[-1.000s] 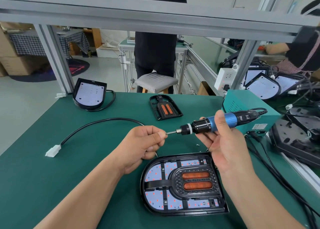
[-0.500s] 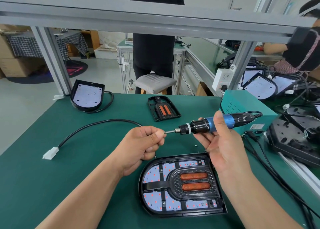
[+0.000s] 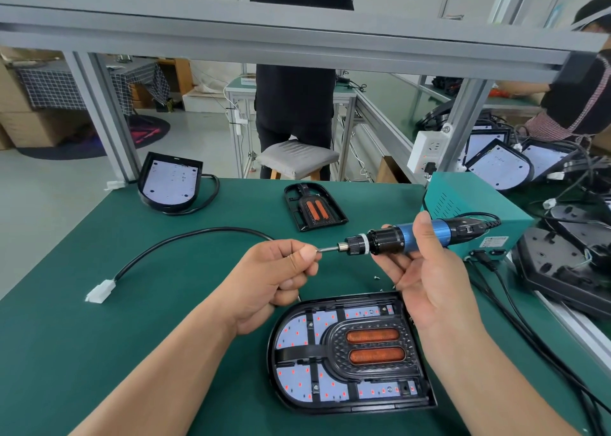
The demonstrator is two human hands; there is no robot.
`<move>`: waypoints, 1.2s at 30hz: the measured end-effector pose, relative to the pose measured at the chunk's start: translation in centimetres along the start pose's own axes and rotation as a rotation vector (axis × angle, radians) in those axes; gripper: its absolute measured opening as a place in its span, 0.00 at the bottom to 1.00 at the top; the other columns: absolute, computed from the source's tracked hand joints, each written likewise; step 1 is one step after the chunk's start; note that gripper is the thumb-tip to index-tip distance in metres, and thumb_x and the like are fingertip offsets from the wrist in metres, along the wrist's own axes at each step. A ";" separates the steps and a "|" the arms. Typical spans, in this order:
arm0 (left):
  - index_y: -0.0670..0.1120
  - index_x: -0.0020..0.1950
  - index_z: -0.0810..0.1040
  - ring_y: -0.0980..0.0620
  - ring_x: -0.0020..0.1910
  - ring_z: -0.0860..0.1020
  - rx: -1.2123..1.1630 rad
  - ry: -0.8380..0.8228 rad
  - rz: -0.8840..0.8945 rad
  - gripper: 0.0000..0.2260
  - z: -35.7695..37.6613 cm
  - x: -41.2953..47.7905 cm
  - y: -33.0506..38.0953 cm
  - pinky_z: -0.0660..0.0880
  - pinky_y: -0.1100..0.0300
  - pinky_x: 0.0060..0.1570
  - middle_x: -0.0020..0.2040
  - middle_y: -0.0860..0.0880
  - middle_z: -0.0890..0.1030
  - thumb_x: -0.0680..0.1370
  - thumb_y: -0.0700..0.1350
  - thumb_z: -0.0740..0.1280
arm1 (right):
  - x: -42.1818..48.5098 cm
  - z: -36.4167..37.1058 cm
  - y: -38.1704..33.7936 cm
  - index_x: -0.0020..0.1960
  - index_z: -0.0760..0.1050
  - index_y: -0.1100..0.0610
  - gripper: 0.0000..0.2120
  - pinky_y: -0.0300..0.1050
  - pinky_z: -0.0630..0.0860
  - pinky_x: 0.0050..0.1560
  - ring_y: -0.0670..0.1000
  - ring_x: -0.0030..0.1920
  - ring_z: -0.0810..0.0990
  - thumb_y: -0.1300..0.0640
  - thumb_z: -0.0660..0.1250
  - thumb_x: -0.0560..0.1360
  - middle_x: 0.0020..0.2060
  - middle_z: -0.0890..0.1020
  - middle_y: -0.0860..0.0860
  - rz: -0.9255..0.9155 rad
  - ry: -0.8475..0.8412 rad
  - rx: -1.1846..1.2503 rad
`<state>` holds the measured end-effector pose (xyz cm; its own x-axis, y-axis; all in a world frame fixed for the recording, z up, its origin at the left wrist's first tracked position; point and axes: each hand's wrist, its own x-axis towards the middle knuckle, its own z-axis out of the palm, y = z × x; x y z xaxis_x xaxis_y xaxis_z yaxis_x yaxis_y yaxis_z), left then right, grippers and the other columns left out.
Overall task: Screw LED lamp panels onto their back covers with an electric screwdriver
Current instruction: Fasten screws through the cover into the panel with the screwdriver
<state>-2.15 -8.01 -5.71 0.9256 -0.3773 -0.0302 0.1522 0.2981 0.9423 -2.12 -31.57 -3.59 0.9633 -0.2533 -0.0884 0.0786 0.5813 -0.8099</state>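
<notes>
Green bench (image 3: 66, 336), right hand (image 3: 426, 280) grips screwdriver (image 3: 390, 239) over lamp panel (image 3: 330, 353), left hand (image 3: 277, 270) pinches bit (image 3: 327, 249)

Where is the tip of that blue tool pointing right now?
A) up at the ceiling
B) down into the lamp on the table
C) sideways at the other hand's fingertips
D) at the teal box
C: the right hand holds the electric screwdriver level, its bit meeting what seems a screw pinched in the left hand.
</notes>
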 end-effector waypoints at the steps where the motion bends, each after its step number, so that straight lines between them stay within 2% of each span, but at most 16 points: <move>1: 0.41 0.50 0.83 0.58 0.29 0.62 0.005 -0.007 -0.007 0.09 0.0 0.0 0.0 0.60 0.69 0.23 0.42 0.45 0.79 0.78 0.47 0.74 | 0.0 0.0 0.0 0.56 0.77 0.57 0.18 0.52 0.87 0.43 0.57 0.50 0.90 0.45 0.73 0.74 0.48 0.88 0.59 -0.002 0.000 0.002; 6: 0.43 0.48 0.80 0.58 0.29 0.62 0.066 -0.027 -0.064 0.14 0.0 -0.4 0.3 0.59 0.69 0.23 0.40 0.48 0.78 0.77 0.54 0.74 | -0.1 -0.1 -0.1 0.54 0.79 0.55 0.15 0.52 0.87 0.42 0.58 0.50 0.90 0.45 0.72 0.76 0.48 0.88 0.59 -0.005 0.007 0.019; 9: 0.47 0.44 0.77 0.58 0.29 0.62 0.153 -0.038 -0.116 0.13 -0.3 -0.5 0.6 0.58 0.69 0.23 0.39 0.49 0.76 0.79 0.56 0.71 | 0.0 -0.3 -0.4 0.55 0.79 0.54 0.12 0.53 0.87 0.42 0.57 0.51 0.90 0.47 0.72 0.77 0.47 0.88 0.58 -0.009 0.012 0.053; 12: 0.48 0.43 0.77 0.58 0.29 0.61 0.196 -0.042 -0.170 0.13 -0.8 -0.7 0.8 0.58 0.69 0.23 0.39 0.50 0.75 0.80 0.55 0.72 | 0.1 -0.6 -0.6 0.57 0.77 0.55 0.13 0.53 0.86 0.43 0.57 0.51 0.90 0.47 0.71 0.80 0.46 0.88 0.58 -0.011 0.030 0.069; 18: 0.43 0.50 0.87 0.59 0.28 0.61 0.241 -0.086 -0.285 0.14 -1.5 -1.1 1.4 0.57 0.69 0.24 0.37 0.51 0.72 0.77 0.55 0.75 | 0.6 -0.9 -1.1 0.58 0.75 0.56 0.12 0.52 0.86 0.42 0.57 0.49 0.89 0.48 0.69 0.83 0.45 0.88 0.57 -0.023 0.068 0.061; 21: 0.41 0.54 0.88 0.57 0.28 0.58 0.337 -0.131 -0.300 0.23 -1.4 -1.3 1.5 0.54 0.68 0.25 0.34 0.52 0.69 0.71 0.59 0.79 | 0.7 -1.1 -1.4 0.60 0.74 0.57 0.12 0.53 0.87 0.43 0.58 0.49 0.90 0.49 0.69 0.84 0.44 0.88 0.57 -0.035 0.083 0.068; 23: 0.39 0.56 0.86 0.56 0.29 0.59 0.430 -0.184 -0.302 0.28 -1.2 -1.5 1.6 0.54 0.67 0.25 0.35 0.48 0.73 0.67 0.59 0.79 | 0.9 -1.2 -1.7 0.60 0.74 0.58 0.12 0.54 0.87 0.44 0.59 0.49 0.90 0.50 0.69 0.84 0.43 0.87 0.57 -0.040 0.094 0.084; 26: 0.44 0.54 0.88 0.56 0.30 0.67 0.523 -0.174 -0.315 0.20 -1.0 -1.6 1.6 0.56 0.65 0.26 0.41 0.45 0.82 0.67 0.53 0.80 | 1.2 -1.3 -2.0 0.59 0.74 0.60 0.13 0.54 0.87 0.44 0.59 0.47 0.90 0.50 0.69 0.84 0.41 0.87 0.57 -0.049 0.106 0.119; 29: 0.45 0.52 0.89 0.56 0.30 0.69 0.540 -0.125 -0.303 0.15 -1.0 -1.5 1.3 0.57 0.65 0.26 0.40 0.46 0.83 0.69 0.49 0.79 | 1.4 -1.6 -2.3 0.58 0.74 0.61 0.14 0.53 0.87 0.46 0.58 0.45 0.89 0.50 0.69 0.83 0.41 0.86 0.56 -0.077 0.109 0.142; 33: 0.48 0.49 0.89 0.58 0.29 0.69 0.586 -0.049 -0.248 0.14 -1.2 -1.3 1.0 0.59 0.66 0.25 0.36 0.51 0.82 0.68 0.52 0.79 | 1.5 -1.7 -2.5 0.55 0.74 0.60 0.12 0.52 0.86 0.46 0.55 0.42 0.88 0.51 0.69 0.83 0.37 0.85 0.55 -0.114 0.118 0.162; 36: 0.49 0.48 0.90 0.58 0.30 0.69 0.624 0.011 -0.193 0.14 -1.9 -1.2 1.2 0.60 0.66 0.26 0.35 0.52 0.81 0.67 0.55 0.79 | 1.6 -1.6 -2.6 0.55 0.74 0.61 0.12 0.53 0.86 0.48 0.56 0.45 0.86 0.51 0.68 0.83 0.38 0.84 0.55 -0.124 0.111 0.162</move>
<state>-2.45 -5.54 -5.20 0.9057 -0.3634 -0.2182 0.0888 -0.3407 0.9360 -1.23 -34.74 -2.56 0.9103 -0.4090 -0.0646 0.2432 0.6544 -0.7159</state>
